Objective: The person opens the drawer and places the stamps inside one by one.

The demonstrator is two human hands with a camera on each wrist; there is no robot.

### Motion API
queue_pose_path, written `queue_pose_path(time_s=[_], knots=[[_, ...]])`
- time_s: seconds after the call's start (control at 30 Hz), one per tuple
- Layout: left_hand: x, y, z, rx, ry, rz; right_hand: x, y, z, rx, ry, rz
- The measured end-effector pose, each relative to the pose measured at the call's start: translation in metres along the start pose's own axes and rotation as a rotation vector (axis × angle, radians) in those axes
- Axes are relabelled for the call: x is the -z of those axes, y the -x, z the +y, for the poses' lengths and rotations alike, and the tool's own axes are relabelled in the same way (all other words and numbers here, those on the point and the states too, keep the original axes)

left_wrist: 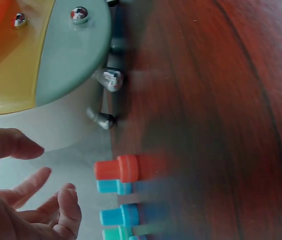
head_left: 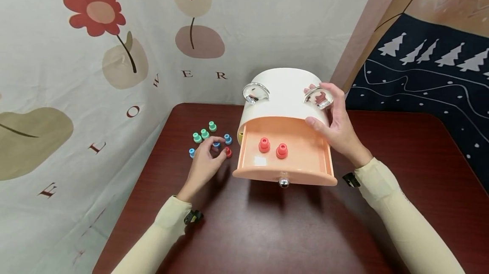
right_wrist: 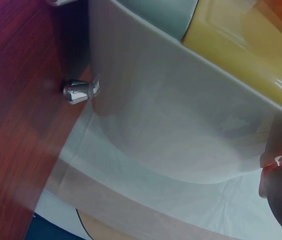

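Two red pegs (head_left: pixel 264 145) stand upright on the floor of the open peach drawer (head_left: pixel 305 155), one towards its left wall, the other nearer the middle. A third red peg (head_left: pixel 228 152) stands on the tabletop (head_left: pixel 237 231), just beside the drawer's left side, in a cluster towards the tabletop's left edge. With it are three green pegs (head_left: pixel 204 133), on the far-left corner side of the group, and three blue pegs (head_left: pixel 228 139), one partly hidden by fingers.

Left hand (head_left: pixel 206 161): over the cluster, thumb and fingers bent with a moderate gap between them; the left wrist view shows them apart from the loose red peg, holding nothing. Right hand (head_left: pixel 341 127): thumb on the front rim of the white cabinet (head_left: pixel 290 91), fingers curled round the right silver ornament (head_left: pixel 318 97).

Risks, in the inspector's judgement: a careless pinch could knock the adjoining blue peg, since the pieces are closely set; a toppled one might roll towards the left edge. The drawer projects well over the tabletop's near side, so downward pressure on its front could tip the cabinet if the right hand's hold slackens. A jolt could upset the unsecured pegs inside; a low lift could strike the drawer's side.
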State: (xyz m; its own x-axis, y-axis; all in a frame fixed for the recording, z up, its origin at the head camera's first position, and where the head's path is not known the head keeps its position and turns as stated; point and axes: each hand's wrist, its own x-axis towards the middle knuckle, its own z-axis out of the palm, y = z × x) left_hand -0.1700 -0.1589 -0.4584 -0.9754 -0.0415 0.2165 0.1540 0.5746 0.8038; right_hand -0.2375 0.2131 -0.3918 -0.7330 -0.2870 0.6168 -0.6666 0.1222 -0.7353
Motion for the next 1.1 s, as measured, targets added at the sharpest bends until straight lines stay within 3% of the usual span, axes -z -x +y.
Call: queue_pose_path(time_s=[0.13, 0.27, 0.5, 0.6, 0.77, 1.03, 1.1], knots=[[-0.003, 0.000, -0.004, -0.013, -0.090, -0.039, 0.000, 0.000, -0.001, -0.009, -0.001, -0.005], [-0.005, -0.001, -0.015, -0.054, -0.106, -0.055, 0.000, 0.000, -0.001, -0.006, 0.003, -0.006], [-0.024, -0.016, -0.080, -0.013, -0.088, -0.063, 0.000, 0.001, 0.000, -0.001, 0.003, 0.001], [-0.028, -0.019, -0.089, -0.009, -0.060, -0.073, 0.000, 0.001, 0.001, -0.003, 0.004, 0.004], [-0.037, -0.025, -0.103, 0.008, -0.094, -0.054, 0.000, 0.001, 0.003, 0.010, 0.005, -0.001], [-0.038, -0.025, -0.097, 0.062, -0.118, -0.051, 0.000, 0.000, 0.003, 0.012, -0.016, -0.001], [-0.034, -0.022, -0.086, 0.049, -0.101, -0.053, -0.001, 0.000, 0.004, 0.017, -0.022, -0.002]])
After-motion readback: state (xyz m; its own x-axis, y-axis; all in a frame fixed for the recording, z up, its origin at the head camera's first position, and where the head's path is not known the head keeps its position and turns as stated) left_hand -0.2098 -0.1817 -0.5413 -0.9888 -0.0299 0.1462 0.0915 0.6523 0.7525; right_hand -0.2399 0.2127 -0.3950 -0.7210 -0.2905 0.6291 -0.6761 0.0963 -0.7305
